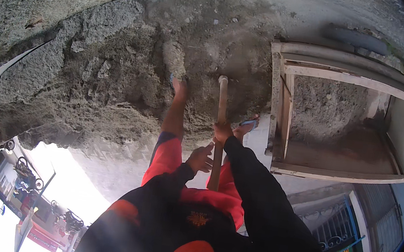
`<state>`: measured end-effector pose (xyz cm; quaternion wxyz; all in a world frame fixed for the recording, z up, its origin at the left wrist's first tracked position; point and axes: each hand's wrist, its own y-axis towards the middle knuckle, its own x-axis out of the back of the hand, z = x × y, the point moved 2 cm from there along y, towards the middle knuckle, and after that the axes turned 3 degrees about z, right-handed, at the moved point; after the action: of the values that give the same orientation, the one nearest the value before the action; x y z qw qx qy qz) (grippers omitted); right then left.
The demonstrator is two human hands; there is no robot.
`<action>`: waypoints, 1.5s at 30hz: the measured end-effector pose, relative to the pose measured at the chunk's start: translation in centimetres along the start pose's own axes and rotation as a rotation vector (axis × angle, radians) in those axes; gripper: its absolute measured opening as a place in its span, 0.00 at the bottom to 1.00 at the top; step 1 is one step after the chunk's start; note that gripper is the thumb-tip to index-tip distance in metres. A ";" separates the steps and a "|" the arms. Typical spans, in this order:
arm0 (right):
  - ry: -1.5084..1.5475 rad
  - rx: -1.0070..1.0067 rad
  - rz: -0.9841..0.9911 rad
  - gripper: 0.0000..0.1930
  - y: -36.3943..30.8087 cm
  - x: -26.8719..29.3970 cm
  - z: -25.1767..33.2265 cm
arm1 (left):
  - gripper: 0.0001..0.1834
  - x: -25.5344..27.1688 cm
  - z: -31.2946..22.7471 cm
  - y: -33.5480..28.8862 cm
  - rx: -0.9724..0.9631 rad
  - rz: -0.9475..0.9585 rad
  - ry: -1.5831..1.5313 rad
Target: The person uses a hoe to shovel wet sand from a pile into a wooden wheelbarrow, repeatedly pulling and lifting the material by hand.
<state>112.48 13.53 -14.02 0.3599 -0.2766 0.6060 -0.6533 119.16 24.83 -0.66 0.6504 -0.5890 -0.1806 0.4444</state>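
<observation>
1. Dark cloth is sitting nearest the camera: one long-sleeved top (158, 222) with orange trim, worn by one person looking down.
2. Two bare hands are showing. The right hand (222, 131) is grasping one wooden handle (222, 106), fingers wrapping around its middle; its forearm is slanting forward and inward.
3. The left hand (201, 158) is hanging lower, just beside the same shaft, fingers loosely parted and palm turning inward. I cannot tell whether it is touching the wood. That elbow is bending close to the body.
4. The single handle is running lengthwise between two legs, its pale far end reaching the gray soil heap (100, 87); whatever head it may be carrying is not making itself clear.
5. Two legs are emerging from one pair of red shorts (165, 154). The left foot (179, 81) is standing farther forward on the soil, the right foot (243, 128) near its edge.
6. One wooden frame (282, 108) is lying to the right, gritty material showing within it.
7. Several blurred motorbikes (27, 174) are standing off to the lower left.
</observation>
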 end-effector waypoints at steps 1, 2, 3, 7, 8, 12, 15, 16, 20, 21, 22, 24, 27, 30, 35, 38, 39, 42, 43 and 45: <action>-0.044 0.029 -0.025 0.15 -3.1 -0.1 1.1 | 0.46 0.4 -0.2 0.4 -0.052 -0.006 -0.048; -0.081 0.056 -0.058 0.16 -6.1 0.5 1.9 | 0.48 0.0 -0.9 -0.1 -0.090 -0.022 -0.061; -0.070 0.080 -0.072 0.16 -9.2 1.8 2.9 | 0.49 -0.8 -2.1 -0.5 -0.130 -0.030 -0.065; -0.164 0.214 0.086 0.18 -24.2 8.6 7.4 | 0.50 -7.7 -7.1 -2.3 -0.237 0.024 -0.086; -0.277 0.257 0.149 0.20 -27.6 10.6 7.7 | 0.49 -9.8 -8.2 -2.9 -0.307 0.067 -0.157; -0.613 0.520 -0.007 0.25 -37.8 21.0 5.2 | 0.45 -19.9 -11.6 -6.0 -0.593 0.360 -0.328; -0.815 0.566 -0.166 0.21 -46.5 30.2 3.1 | 0.42 -30.0 -10.0 -8.9 -0.494 0.429 -0.416; -0.889 0.545 -0.245 0.20 -48.1 33.5 1.8 | 0.43 -33.4 -8.7 -9.2 -0.471 0.486 -0.413; -1.066 0.524 -0.658 0.14 -50.5 44.1 -2.7 | 0.41 -42.8 -4.5 -10.2 -0.316 0.627 -0.428; -1.069 0.516 -0.757 0.13 -49.8 45.6 -3.7 | 0.39 -43.5 -3.3 -9.9 -0.327 0.644 -0.401; -1.067 0.541 -0.822 0.13 -49.9 46.7 -5.5 | 0.36 -44.0 -1.8 -9.3 -0.317 0.673 -0.380; -1.054 0.540 -0.869 0.13 -50.2 45.7 -7.8 | 0.33 -43.0 0.5 -10.4 -0.328 0.648 -0.333; -0.967 0.473 -0.671 0.14 -49.8 39.4 -8.7 | 0.29 -37.2 2.1 -11.9 -0.402 0.570 -0.252; -0.882 0.443 -0.344 0.17 -45.9 29.8 -7.3 | 0.28 -27.4 -0.4 -12.5 -0.438 0.298 -0.201; -0.628 0.549 -0.170 0.21 -32.3 15.9 -3.4 | 0.37 -13.3 -4.9 -5.3 -0.501 0.088 -0.245; -0.306 0.434 -0.028 0.16 -21.5 11.3 1.1 | 0.46 -10.9 -3.4 -3.1 -0.408 0.060 -0.157; -0.149 0.227 0.056 0.14 -18.4 10.3 3.3 | 0.47 -11.6 -2.2 -2.8 -0.314 0.059 -0.091; -0.094 0.235 -0.087 0.14 -8.2 9.0 8.2 | 0.41 -13.7 -0.4 0.2 -0.328 0.217 0.002; -0.111 0.186 -0.155 0.16 -5.4 8.7 9.4 | 0.37 -13.6 -0.7 2.0 -0.371 0.215 -0.040; -0.083 0.150 -0.214 0.18 -0.3 10.4 11.8 | 0.29 -13.7 -1.5 5.6 -0.454 0.234 -0.121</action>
<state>115.79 -1.84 -13.21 0.3323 -0.3388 0.5071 -0.7195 110.82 12.59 -2.24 0.4336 -0.7091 -0.2448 0.4992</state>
